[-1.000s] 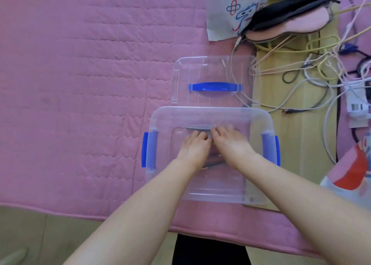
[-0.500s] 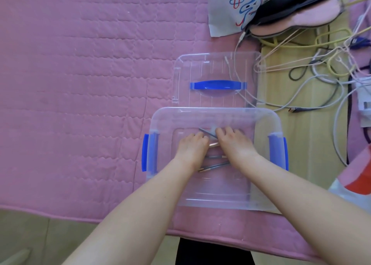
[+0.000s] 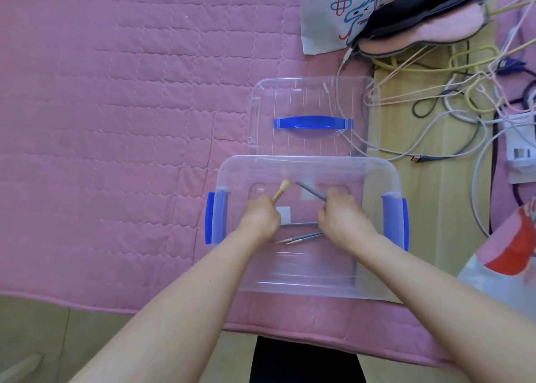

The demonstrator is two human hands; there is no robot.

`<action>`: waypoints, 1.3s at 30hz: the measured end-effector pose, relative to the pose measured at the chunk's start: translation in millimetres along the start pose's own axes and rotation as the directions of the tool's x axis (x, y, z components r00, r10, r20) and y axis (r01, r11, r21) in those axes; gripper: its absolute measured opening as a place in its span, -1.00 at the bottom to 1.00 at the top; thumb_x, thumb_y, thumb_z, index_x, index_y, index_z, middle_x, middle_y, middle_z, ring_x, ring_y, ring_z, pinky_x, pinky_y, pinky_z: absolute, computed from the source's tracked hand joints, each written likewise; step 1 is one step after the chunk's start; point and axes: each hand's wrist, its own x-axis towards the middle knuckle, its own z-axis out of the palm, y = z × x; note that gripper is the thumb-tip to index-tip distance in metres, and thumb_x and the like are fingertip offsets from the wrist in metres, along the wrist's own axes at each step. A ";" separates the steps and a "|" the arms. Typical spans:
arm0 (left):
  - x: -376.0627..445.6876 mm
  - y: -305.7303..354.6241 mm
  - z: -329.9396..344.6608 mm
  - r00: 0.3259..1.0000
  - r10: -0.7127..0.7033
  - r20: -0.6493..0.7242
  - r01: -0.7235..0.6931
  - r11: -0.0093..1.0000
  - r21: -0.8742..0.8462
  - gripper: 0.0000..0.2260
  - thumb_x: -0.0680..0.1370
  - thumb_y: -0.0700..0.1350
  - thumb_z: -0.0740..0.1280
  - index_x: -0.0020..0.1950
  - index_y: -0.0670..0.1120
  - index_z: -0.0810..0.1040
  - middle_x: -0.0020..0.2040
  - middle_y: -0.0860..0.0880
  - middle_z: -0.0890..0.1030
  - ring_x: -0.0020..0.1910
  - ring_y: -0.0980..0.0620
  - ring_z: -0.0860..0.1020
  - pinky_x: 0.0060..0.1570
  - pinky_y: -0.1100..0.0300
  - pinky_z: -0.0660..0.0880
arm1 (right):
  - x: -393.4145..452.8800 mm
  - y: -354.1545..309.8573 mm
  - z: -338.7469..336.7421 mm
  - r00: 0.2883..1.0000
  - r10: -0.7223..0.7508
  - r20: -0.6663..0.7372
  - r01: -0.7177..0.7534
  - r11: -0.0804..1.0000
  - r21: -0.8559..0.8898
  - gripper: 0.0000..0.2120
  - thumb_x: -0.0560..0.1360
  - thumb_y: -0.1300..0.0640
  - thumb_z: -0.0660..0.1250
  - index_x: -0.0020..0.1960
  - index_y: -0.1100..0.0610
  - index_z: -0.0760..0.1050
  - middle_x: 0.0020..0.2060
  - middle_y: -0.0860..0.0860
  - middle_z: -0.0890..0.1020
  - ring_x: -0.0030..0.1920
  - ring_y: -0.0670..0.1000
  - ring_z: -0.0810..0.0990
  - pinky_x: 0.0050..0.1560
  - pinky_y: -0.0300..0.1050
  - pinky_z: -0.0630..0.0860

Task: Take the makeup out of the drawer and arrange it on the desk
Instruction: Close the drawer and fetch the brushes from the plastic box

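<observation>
- Head view: half a second ago both hands were pressed close together, flat over the tools on the box floor; now they have drawn apart and each has come up with something.
- The left hand (image 3: 259,218) is curled round a wooden-handled makeup brush (image 3: 280,190), its pale bristle head pointing away toward the far wall of the box.
- The right hand (image 3: 340,216) grips a grey-handled brush (image 3: 311,191), tilted up and away to the left. Its tip is too thin for me to make out.
- I judge the pick-up done for these two: next they must clear the rim and be laid out on the pink quilted mat (image 3: 116,107) that covers the table.
- The clear plastic storage box (image 3: 304,166) with blue side latches stands open at the near edge of the mat, serving as the drawer here.
- Inside it, between the wrists, lie a grey stick (image 3: 298,224) and two slim grey pencils (image 3: 301,238) with bare wood tips; these remain to be fetched.
- The clear lid (image 3: 307,104) with its blue handle lies flat just beyond the box, holding nothing, with white cables (image 3: 435,98) trailing under its right side.
</observation>
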 end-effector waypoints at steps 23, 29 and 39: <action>4.9 3.2 45.6 0.929 0.369 0.012 -0.327 0.807 0.491 -0.89 0.53 -0.17 0.27 0.03 -0.14 0.52 0.06 -0.12 0.47 0.04 -0.22 0.55 -0.20 0.05 0.35 | -14.1 9.0 34.4 0.879 -0.346 0.327 0.476 0.654 -0.588 -0.69 0.58 0.34 0.03 0.26 0.30 0.40 0.20 0.25 0.51 0.23 0.24 0.48 0.17 0.23 0.42; 1.5 3.5 37.8 0.942 0.335 0.019 -0.313 0.857 0.410 -0.85 0.51 -0.14 0.24 0.06 -0.11 0.44 0.07 -0.16 0.53 0.05 -0.24 0.54 -0.21 0.06 0.32 | -18.7 9.1 24.5 0.897 -0.328 0.295 0.440 0.710 -0.550 -0.72 0.59 0.31 0.05 0.25 0.27 0.40 0.17 0.19 0.54 0.19 0.21 0.54 0.05 0.12 0.50; 3.3 -0.3 36.0 0.979 0.203 0.032 -0.201 0.915 0.351 -0.86 0.48 0.02 0.27 -0.12 -0.03 0.40 -0.01 -0.11 0.60 -0.03 -0.18 0.54 -0.25 0.12 0.35 | -29.6 9.2 9.3 0.874 -0.260 0.410 0.451 0.750 -0.484 -0.69 0.60 0.30 0.05 0.32 0.25 0.33 0.23 0.21 0.45 0.27 0.22 0.43 0.17 0.16 0.47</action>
